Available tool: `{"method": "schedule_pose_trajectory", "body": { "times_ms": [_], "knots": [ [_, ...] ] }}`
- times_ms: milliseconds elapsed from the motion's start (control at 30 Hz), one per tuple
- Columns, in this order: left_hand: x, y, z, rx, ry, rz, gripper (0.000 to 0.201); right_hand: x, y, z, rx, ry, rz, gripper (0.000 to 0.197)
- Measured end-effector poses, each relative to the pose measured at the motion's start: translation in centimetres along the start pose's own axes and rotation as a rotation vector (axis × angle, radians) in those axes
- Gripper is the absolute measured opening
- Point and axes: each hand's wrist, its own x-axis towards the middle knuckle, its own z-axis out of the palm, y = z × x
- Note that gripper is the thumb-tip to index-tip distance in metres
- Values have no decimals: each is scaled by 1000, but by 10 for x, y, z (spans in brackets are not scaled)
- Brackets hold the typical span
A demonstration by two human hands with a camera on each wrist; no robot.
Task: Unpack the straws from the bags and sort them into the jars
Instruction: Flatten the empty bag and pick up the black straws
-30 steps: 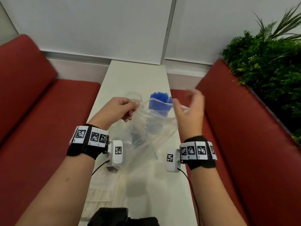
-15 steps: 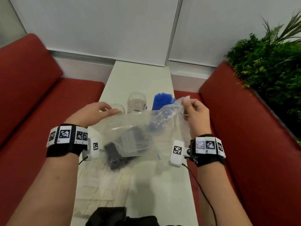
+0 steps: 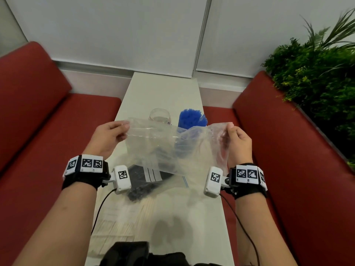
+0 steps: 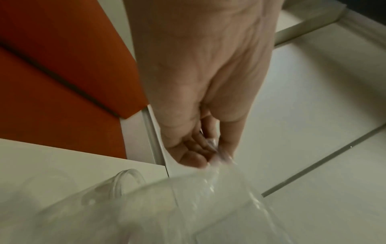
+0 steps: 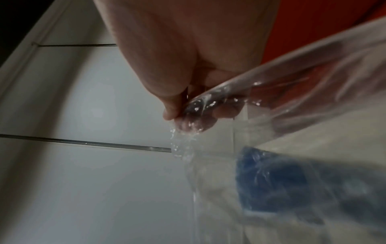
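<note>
An empty clear plastic bag [image 3: 172,148] is stretched in the air above the white table [image 3: 165,89]. My left hand [image 3: 109,137] pinches its left top corner, and my right hand [image 3: 236,143] pinches its right top corner. In the wrist views the left hand [image 4: 208,155] and right hand [image 5: 188,115] each clamp crumpled plastic between thumb and fingers. Behind the bag, blue straws [image 3: 192,116] stand bunched in a jar, with an empty glass jar [image 3: 160,116] to their left. A bag of black straws [image 3: 142,185] lies under the held bag. White straws [image 3: 123,223] lie nearer me.
Red bench seats [image 3: 48,131] flank the narrow table on both sides. A green plant [image 3: 317,77] rises behind the right bench. A dark object [image 3: 132,254] sits at the table's near edge. White wall panels close the far end.
Both hands moved apart and took the bag's top corners, lifting and spreading it flat. A second ago the right hand was open and off the bag.
</note>
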Motion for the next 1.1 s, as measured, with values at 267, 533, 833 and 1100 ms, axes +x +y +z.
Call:
{"method": "schedule_pose_trajectory", "body": {
  "times_ms": [267, 533, 833, 1100],
  "knots": [
    [-1, 9, -7, -109, 211, 137, 8, 1, 14, -17, -52, 185, 11, 31],
    [-19, 33, -13, -265, -90, 241, 23, 5, 7, -30, 35, 167, -71, 28],
    [-19, 39, -2, -219, -40, 227, 25, 18, 31, -50, -218, 334, 35, 34],
    [-40, 68, 58, 121, -257, 354, 17, 6, 4, -1, -529, 116, -209, 41]
  ]
}}
